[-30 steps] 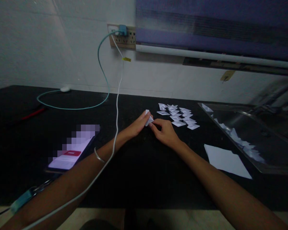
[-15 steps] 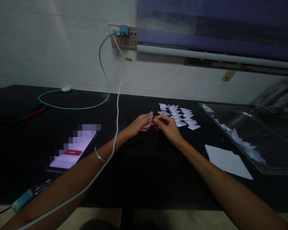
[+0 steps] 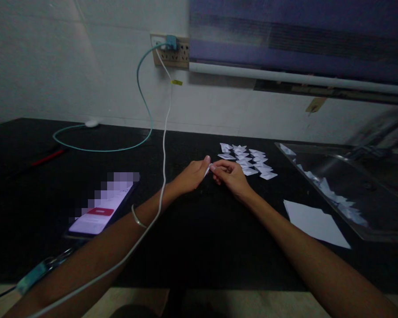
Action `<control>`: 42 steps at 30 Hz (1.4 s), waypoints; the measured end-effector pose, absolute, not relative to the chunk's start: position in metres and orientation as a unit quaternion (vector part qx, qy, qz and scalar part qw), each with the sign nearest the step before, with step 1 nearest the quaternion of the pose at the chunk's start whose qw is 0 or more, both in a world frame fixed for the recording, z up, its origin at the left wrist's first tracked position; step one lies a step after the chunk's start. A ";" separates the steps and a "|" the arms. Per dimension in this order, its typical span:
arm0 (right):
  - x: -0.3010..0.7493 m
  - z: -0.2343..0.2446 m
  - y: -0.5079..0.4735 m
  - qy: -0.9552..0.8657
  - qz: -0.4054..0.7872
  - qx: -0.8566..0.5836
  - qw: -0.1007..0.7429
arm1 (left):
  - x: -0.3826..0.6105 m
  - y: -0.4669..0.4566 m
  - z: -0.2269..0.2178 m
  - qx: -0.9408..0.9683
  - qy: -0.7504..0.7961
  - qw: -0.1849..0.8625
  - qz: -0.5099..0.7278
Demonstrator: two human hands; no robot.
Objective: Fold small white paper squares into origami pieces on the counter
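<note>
A small folded paper (image 3: 207, 170) sits between the hands over the black counter (image 3: 185, 243), left hand (image 3: 195, 175) and right hand (image 3: 231, 177) both pinching it, though its exact shape seems hidden. Just beyond the right hand lie folded paper pieces (image 3: 262, 168); nearer the sink (image 3: 368, 190), white sheets (image 3: 315, 224).

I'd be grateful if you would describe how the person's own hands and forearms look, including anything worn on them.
The left hand and right hand are ungloved, and no sleeves show on either forearm. A slim, pale, silvery bangle circles the left forearm near the wrist; the right forearm shows no band.
</note>
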State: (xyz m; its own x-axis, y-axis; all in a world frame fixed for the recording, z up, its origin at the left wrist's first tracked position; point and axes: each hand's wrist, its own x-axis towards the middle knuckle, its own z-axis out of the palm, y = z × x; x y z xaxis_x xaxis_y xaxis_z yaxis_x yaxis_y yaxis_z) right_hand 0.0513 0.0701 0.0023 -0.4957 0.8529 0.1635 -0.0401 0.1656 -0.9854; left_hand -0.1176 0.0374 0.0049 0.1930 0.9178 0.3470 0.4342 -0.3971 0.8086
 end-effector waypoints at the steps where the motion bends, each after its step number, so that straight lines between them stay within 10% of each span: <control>1: 0.051 0.003 0.070 -0.651 0.571 -0.314 0.389 | -0.118 0.037 0.006 0.723 0.467 0.279 0.426; 18: 0.058 0.007 0.078 -0.639 0.617 -0.340 0.309 | -0.122 0.029 0.009 0.819 0.522 0.061 0.229; 32: 0.051 0.002 0.074 -0.624 0.558 -0.360 0.411 | -0.125 0.038 0.005 0.716 0.443 0.383 0.380; 42: 0.051 -0.003 0.077 -0.579 0.594 -0.320 0.458 | -0.125 0.045 0.002 0.681 0.449 0.363 0.450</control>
